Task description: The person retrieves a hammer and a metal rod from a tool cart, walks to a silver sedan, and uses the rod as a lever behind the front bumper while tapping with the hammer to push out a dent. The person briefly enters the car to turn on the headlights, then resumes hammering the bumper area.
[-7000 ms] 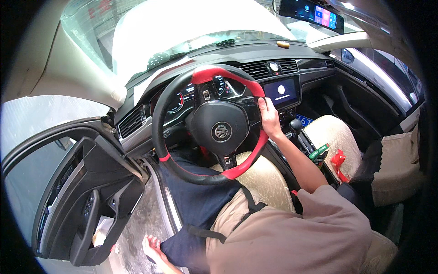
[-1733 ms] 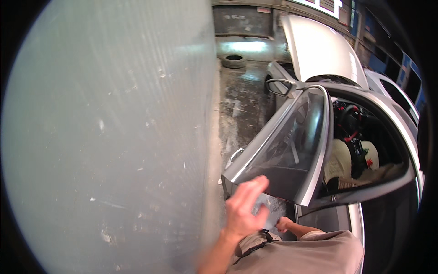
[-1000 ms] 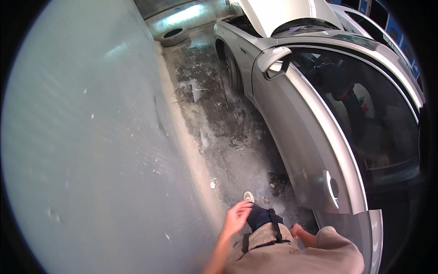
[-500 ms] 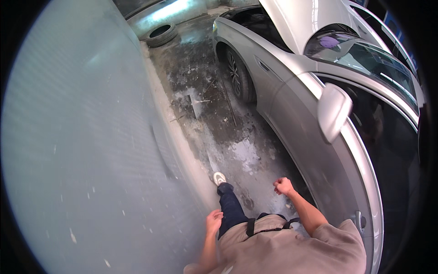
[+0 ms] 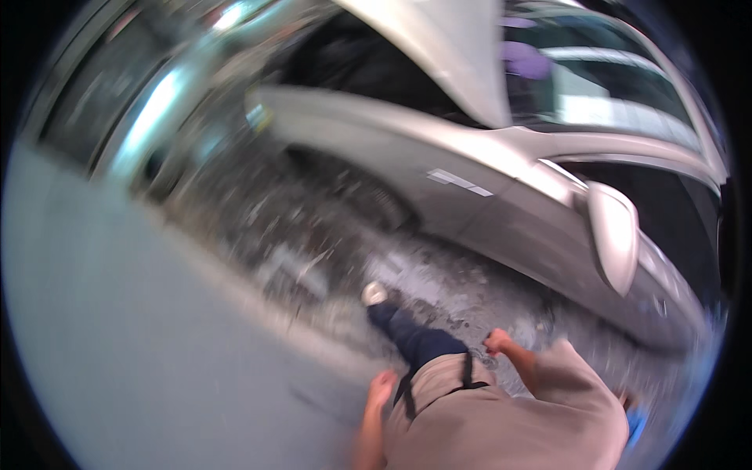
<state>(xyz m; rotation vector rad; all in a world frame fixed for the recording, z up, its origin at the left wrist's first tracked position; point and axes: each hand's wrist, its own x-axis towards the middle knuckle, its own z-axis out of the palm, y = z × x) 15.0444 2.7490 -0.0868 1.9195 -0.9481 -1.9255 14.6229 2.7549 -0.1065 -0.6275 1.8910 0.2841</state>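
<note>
My left hand (image 5: 382, 385) hangs low at my left side, close to the grey-blue wall surface (image 5: 196, 329). Motion blurs its fingers, and I cannot make out anything in it. In front of my right hip, my right hand (image 5: 497, 341) has its fingers curled in, with no object visible. Nearest to it is the flank of a silver-grey car (image 5: 501, 227), though the hand is apart from it. The car's raised hood (image 5: 446, 47) and side mirror (image 5: 613, 235) show at the upper right.
Wet, patchy floor (image 5: 407, 274) runs between wall and car. A blurred tyre (image 5: 163, 172) lies far left, near a bright strip of light (image 5: 153, 113). My foot in a pale shoe (image 5: 374, 294) is stepping forward. Something blue (image 5: 636, 427) shows behind me at the lower right.
The view has swung right, so the car now lies more across it and the wall fills less. I am further along the car's side; my right hand has drawn nearer my body.
</note>
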